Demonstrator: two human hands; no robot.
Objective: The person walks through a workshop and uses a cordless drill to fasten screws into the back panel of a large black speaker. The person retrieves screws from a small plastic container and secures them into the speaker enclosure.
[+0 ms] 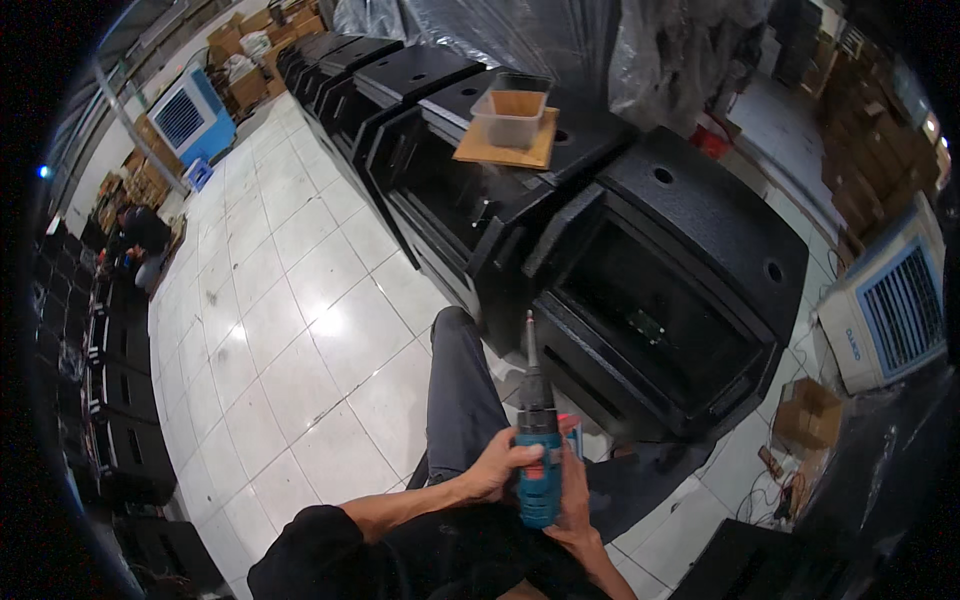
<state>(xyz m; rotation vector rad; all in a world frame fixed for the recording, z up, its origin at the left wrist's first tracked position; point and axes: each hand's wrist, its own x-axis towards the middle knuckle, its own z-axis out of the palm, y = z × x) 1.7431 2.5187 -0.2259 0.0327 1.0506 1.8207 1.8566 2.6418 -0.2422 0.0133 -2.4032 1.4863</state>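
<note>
A teal and black cordless drill [540, 450] with a long bit is held in front of my body, its tip pointing away from me. My left hand [490, 468] grips it from the left, thumb on the housing and the other fingers mostly hidden. On the other side my right hand [572, 495] is closed round it, with the drill's handle hidden from sight. A small red and blue piece shows beside the right hand; its kind I cannot make out. Just beyond the bit stands a black speaker cabinet [700, 210] with an open front cavity and a small part inside.
More black cabinets [415, 72] run in a row to the far left. One carries a clear plastic tub [512, 128] on a cardboard piece [545, 150]. Air coolers [185, 115] stand far left and right. An open carton [808, 415] lies at right; a person [145, 235] crouches far left.
</note>
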